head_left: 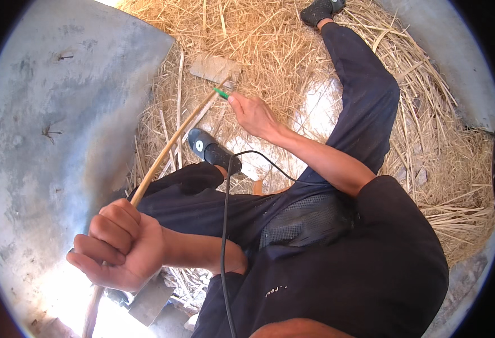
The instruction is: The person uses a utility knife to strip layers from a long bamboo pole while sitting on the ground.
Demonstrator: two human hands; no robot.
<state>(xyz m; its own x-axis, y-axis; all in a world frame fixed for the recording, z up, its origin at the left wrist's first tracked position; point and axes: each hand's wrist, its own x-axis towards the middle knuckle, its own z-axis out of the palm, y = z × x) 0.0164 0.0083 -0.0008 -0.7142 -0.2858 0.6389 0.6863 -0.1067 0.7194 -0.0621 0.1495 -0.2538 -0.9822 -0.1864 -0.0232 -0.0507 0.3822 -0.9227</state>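
My left hand [115, 245], at the lower left, is closed in a fist round a long bamboo strip [167, 147]. The strip rises past the fist, curving away toward the top middle, and its lower end sticks out below the hand. Farther off, my right hand [257, 116] is closed on a small green-handled tool [221, 93]. That tool meets or lies very near the strip's thin far end; its working edge is too small to make out.
Straw-like shavings [270, 45] cover the ground ahead and to the right. A grey wall [72, 101] stands on the left. My bent legs [365, 96] and dark shoes [202, 147] frame the work area. A black cable [225, 236] hangs across my lap. A flat slab [213, 67] lies near the strip's tip.
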